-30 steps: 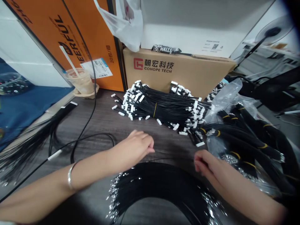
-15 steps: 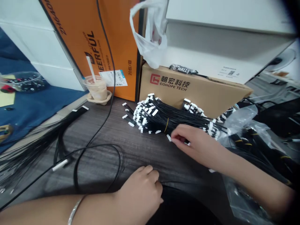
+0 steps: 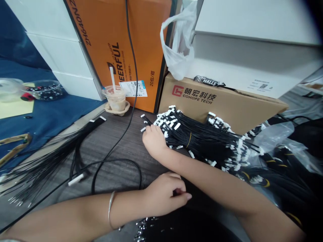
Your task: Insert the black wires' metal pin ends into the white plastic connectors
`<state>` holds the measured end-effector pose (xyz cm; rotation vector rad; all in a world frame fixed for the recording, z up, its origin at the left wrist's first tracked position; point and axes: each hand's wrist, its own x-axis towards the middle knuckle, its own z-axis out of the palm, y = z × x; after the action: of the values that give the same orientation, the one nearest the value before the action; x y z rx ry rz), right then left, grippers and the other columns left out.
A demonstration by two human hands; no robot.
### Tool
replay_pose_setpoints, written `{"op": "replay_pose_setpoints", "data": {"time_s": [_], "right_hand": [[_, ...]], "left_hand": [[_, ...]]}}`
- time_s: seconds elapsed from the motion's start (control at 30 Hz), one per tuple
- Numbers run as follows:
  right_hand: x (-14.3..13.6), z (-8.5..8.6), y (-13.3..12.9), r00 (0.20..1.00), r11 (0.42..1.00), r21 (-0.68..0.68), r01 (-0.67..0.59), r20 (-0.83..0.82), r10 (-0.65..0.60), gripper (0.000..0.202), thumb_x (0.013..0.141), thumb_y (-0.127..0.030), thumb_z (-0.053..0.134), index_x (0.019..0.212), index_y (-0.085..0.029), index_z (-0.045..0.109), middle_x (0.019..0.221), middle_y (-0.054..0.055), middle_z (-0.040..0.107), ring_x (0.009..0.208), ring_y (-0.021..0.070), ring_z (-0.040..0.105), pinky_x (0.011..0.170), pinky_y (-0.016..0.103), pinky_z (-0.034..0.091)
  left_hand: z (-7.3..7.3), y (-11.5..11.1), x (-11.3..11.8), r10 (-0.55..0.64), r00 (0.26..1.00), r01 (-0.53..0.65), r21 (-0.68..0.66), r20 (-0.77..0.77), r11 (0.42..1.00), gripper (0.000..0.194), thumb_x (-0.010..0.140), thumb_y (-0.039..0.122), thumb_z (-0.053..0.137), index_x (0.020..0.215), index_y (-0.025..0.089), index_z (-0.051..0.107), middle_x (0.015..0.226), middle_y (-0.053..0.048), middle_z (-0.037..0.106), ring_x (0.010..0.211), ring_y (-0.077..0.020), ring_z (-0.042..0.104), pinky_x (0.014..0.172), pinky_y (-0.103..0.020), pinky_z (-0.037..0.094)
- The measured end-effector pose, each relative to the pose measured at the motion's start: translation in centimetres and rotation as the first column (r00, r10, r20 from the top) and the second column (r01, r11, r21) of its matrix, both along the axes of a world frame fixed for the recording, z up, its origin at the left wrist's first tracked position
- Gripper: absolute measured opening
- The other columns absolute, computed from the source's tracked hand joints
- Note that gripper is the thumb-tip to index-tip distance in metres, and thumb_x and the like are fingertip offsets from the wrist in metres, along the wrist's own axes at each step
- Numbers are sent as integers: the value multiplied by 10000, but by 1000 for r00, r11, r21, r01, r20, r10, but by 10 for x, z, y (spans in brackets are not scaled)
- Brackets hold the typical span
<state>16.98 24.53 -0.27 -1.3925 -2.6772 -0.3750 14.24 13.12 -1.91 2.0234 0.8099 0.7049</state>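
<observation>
A large bundle of black wires [image 3: 202, 134] with white connectors and a yellow band lies before the cardboard box. My right hand [image 3: 154, 141] reaches to the left end of this bundle, its fingers bent down by the white connectors; what they touch is hidden. Nearer the front, my left hand [image 3: 168, 195], with a silver bangle on the wrist, is closed with thumb and fingers curled together; whatever it holds is not visible. Metal wire tips [image 3: 142, 228] show below the left wrist. More black wires [image 3: 58, 148] spread over the table's left side.
A drink cup [image 3: 116, 99] sits in a holder before an orange box [image 3: 146, 40]. A black cable [image 3: 121, 134] loops across the table [image 3: 118, 144]. The cardboard box [image 3: 227, 107] stands behind the bundle. Tied wire bundles [image 3: 280, 178] and clear plastic [image 3: 275, 134] lie right.
My right hand has moved left from the bundle's front edge to its left end. My left hand has turned, showing curled thumb and fingers. The view has shifted left.
</observation>
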Motion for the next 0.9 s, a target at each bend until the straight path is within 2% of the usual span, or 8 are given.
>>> {"op": "replay_pose_setpoints", "data": {"time_s": [0.13, 0.23, 0.3, 0.4, 0.47, 0.57, 0.73, 0.9], "right_hand": [[-5, 2, -6, 997, 999, 27, 32, -67, -30, 234, 875, -302, 540, 1011, -119, 593, 1041, 70, 605, 971, 183, 575, 843, 395, 472], [2, 28, -9, 987, 999, 37, 10, -162, -4, 181, 875, -266, 513, 938, -132, 617, 971, 75, 616, 946, 190, 557, 833, 354, 441], [24, 52, -6, 969, 999, 52, 16, -246, -3, 194, 883, -245, 464, 937, -151, 624, 974, 93, 613, 948, 206, 537, 832, 344, 414], [79, 81, 6, 915, 986, 35, 163, -379, -138, 266, 891, -253, 405, 1008, -116, 601, 1004, 145, 595, 930, 235, 527, 797, 380, 404], [116, 85, 15, 896, 983, -58, 177, -402, -185, 246, 857, -305, 474, 901, -121, 630, 859, 117, 618, 764, 202, 549, 684, 345, 417], [144, 73, 22, 907, 977, -205, 56, -398, -136, 201, 752, -366, 632, 801, -172, 653, 716, 24, 613, 614, 132, 529, 592, 270, 407], [140, 62, 21, 852, 990, -143, 15, -517, -87, 173, 741, -319, 657, 678, -163, 617, 672, 8, 588, 627, 123, 512, 609, 271, 397], [140, 110, 18, 690, 995, 19, 96, -722, -52, 236, 822, -335, 566, 932, -142, 646, 881, 49, 664, 797, 138, 597, 718, 292, 456]], "left_hand": [[1, 1, 0, -15, 1000, 15, -13, 13, 1000, 217, 788, 237, 591, 598, 161, 522, 615, 21, 486, 577, -102, 458, 537, -214, 367], [0, 0, 0, -19, 1000, 19, -3, 9, 1000, 213, 787, 225, 588, 597, 159, 517, 628, 15, 492, 603, -111, 466, 561, -225, 369], [-1, 0, 1, -19, 1000, 19, 10, 4, 1000, 203, 782, 221, 592, 600, 160, 523, 624, 13, 487, 621, -121, 473, 593, -241, 376], [-1, -1, 1, -26, 1000, 26, 21, 10, 999, 205, 777, 225, 599, 595, 164, 529, 612, 15, 476, 636, -130, 480, 627, -256, 386], [0, -1, 0, -27, 999, 27, 18, 25, 999, 219, 780, 232, 598, 586, 166, 524, 610, 15, 473, 634, -129, 482, 623, -252, 390], [2, -1, 0, -23, 998, 23, 5, 53, 1000, 230, 791, 233, 588, 582, 167, 517, 616, 15, 479, 625, -121, 482, 607, -243, 394], [3, 0, -2, -21, 996, 24, -30, 83, 999, 244, 820, 249, 553, 595, 166, 510, 640, 13, 480, 616, -112, 470, 597, -239, 392], [3, 1, -3, -40, 995, 46, -67, 87, 997, 254, 831, 269, 541, 601, 167, 504, 654, 8, 493, 626, -113, 474, 600, -243, 395]]}}
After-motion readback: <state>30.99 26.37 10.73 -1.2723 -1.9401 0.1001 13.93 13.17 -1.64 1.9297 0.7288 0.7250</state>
